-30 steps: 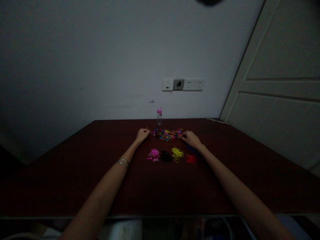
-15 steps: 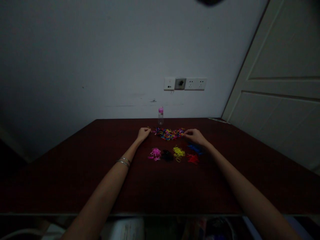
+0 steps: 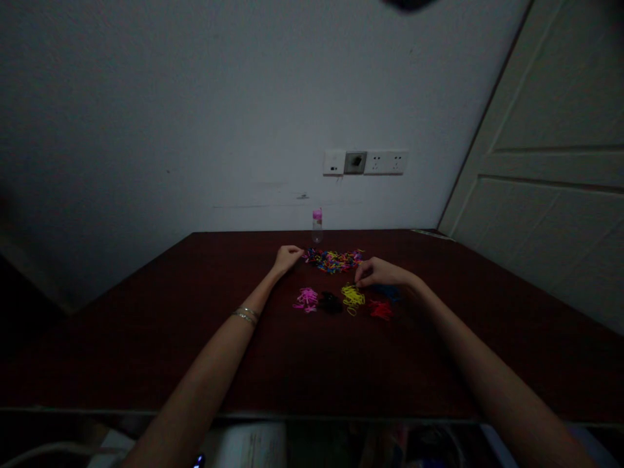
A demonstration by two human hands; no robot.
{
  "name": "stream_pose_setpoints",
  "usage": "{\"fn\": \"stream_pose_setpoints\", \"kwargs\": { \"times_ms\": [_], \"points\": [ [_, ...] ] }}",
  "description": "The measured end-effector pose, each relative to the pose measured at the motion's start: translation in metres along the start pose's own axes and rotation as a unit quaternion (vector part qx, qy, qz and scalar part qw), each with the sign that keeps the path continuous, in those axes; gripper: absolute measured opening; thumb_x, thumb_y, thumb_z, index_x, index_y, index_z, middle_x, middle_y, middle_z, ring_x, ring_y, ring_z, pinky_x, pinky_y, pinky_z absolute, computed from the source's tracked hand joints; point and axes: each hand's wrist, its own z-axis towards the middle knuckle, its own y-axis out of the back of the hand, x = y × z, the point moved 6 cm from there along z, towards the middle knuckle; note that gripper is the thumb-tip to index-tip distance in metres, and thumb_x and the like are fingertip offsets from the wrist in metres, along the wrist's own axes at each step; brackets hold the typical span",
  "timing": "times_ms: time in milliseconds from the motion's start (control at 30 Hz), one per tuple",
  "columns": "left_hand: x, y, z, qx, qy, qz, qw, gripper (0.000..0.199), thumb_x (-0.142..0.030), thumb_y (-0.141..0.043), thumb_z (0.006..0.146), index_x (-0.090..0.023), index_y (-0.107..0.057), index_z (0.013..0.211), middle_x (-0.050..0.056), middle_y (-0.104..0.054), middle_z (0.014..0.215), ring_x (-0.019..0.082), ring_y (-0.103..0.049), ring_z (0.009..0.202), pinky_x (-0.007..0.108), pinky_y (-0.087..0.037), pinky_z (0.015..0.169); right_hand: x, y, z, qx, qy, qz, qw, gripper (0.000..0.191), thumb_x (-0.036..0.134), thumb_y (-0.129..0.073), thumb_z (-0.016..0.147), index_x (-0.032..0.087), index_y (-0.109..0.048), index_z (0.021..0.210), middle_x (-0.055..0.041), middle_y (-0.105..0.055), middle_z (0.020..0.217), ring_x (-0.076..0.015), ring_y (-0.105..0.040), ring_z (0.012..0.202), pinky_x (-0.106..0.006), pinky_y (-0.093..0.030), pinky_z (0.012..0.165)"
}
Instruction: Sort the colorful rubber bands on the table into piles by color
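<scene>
A pile of small mixed-colour rubber bands (image 3: 334, 261) lies toward the back of the table. My left hand (image 3: 288, 258) rests at the pile's left edge with its fingers pressed together; what they hold, if anything, is too small to make out. Bent over the top of the yellow rubber bands (image 3: 353, 299), my right hand (image 3: 377, 273) has its thumb and fingertips pinched together, and their contents are hidden. Nearer me, separate heaps lie in a loose row: pink rubber bands (image 3: 307, 299), black ones (image 3: 330, 303), red ones (image 3: 381, 310) and blue ones (image 3: 389, 293), partly behind my right hand.
A clear bottle with a pink top (image 3: 317, 226) stands behind the mixed pile. The dark red table (image 3: 160, 338) meets a wall with sockets (image 3: 365, 162). A white door (image 3: 550, 175) is at the right. Various items sit below the table's front edge.
My right hand has moved from the right edge of the mixed pile toward me and onto the yellow heap. My left hand has shifted slightly right, against the mixed pile.
</scene>
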Motion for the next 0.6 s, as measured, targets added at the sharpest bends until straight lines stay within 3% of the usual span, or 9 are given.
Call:
{"fn": "stream_pose_setpoints", "kwargs": {
  "times_ms": [300, 433, 600],
  "points": [
    [-0.039, -0.05, -0.018, 0.213, -0.103, 0.108, 0.966, 0.032, -0.04, -0.06, 0.065, -0.011, -0.069, 0.075, 0.001, -0.057, 0.058, 0.009, -0.044, 0.053, 0.021, -0.031, 0.051, -0.014, 0.015, 0.0, -0.084, -0.027, 0.045, 0.995, 0.024, 0.032, -0.059, 0.066, 0.013, -0.068, 0.076, -0.0043, -0.065, 0.071, -0.0142, -0.056, 0.064, -0.025, -0.045, 0.061],
    [-0.048, -0.061, -0.029, 0.236, -0.114, 0.176, 0.949, 0.034, -0.042, -0.063, 0.064, -0.015, -0.069, 0.083, 0.0, -0.057, 0.06, 0.009, -0.045, 0.053, 0.021, -0.03, 0.05, -0.029, 0.021, -0.002, -0.128, -0.043, 0.058, 0.989, 0.025, 0.034, -0.058, 0.066, 0.012, -0.067, 0.075, -0.0052, -0.065, 0.069, -0.0138, -0.056, 0.061, -0.025, -0.044, 0.059],
    [-0.054, -0.063, -0.037, 0.216, -0.113, 0.217, 0.945, 0.024, -0.034, -0.061, 0.067, -0.019, -0.069, 0.084, 0.001, -0.06, 0.066, 0.012, -0.051, 0.059, 0.021, -0.034, 0.054, -0.044, 0.024, -0.005, -0.16, -0.072, 0.064, 0.982, 0.026, 0.033, -0.059, 0.064, 0.012, -0.067, 0.076, -0.0059, -0.066, 0.069, -0.0135, -0.056, 0.059, -0.023, -0.043, 0.054]
  ]
}}
